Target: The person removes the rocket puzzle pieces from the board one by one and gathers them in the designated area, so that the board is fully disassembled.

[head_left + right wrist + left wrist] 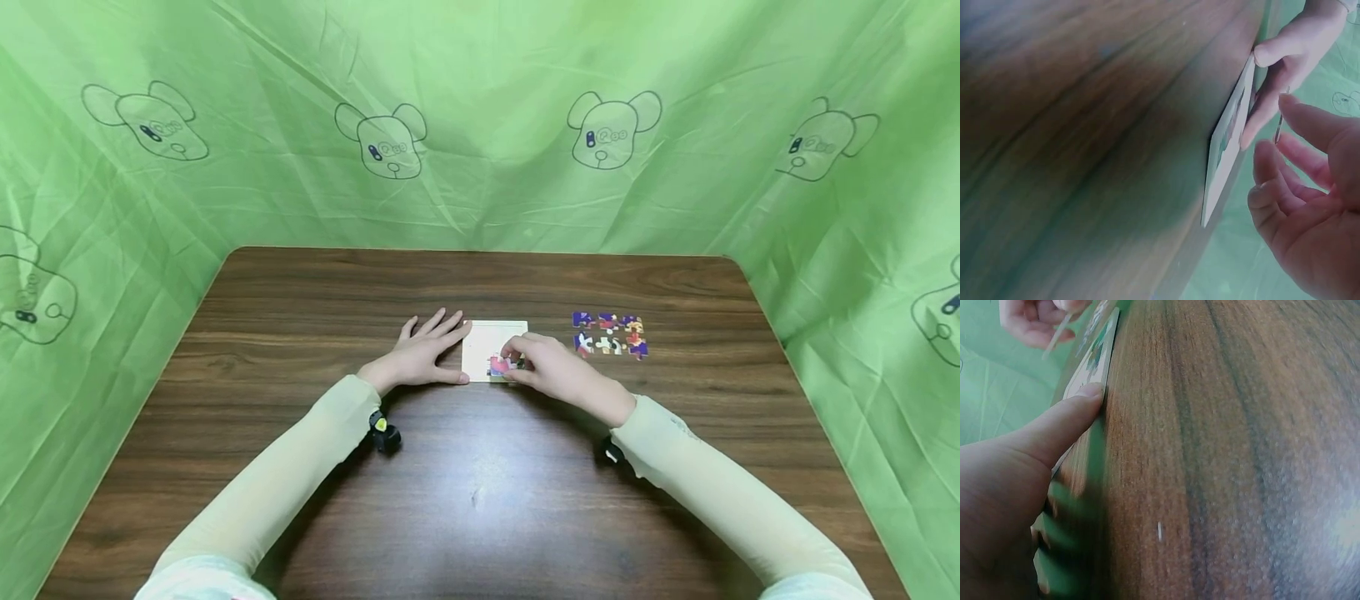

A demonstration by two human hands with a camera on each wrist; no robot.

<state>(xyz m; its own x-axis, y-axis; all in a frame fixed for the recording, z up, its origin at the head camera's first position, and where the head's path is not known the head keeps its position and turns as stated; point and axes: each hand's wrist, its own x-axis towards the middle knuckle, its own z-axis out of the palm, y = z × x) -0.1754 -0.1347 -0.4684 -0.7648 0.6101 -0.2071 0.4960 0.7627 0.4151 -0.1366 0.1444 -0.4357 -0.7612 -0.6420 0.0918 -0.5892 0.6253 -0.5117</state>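
A thin white puzzle board [477,342] lies flat on the table in the middle of the head view, with a colourful patch showing at its lower right. My left hand [422,360] rests at the board's left side, fingers spread, the thumb [1085,397] touching its near corner. Above the board's right part, my right hand [555,367] pinches a thin puzzle piece [1280,124] between thumb and fingertips. In the right wrist view the piece is seen edge-on, apart from the board, so its picture is hidden.
Several loose puzzle pieces [609,335], purple, orange and white, lie in two rows on the table right of the board. The dark wooden table [480,492] is bordered at the back and sides by a green cloth [487,200] with mouse-like outlines.
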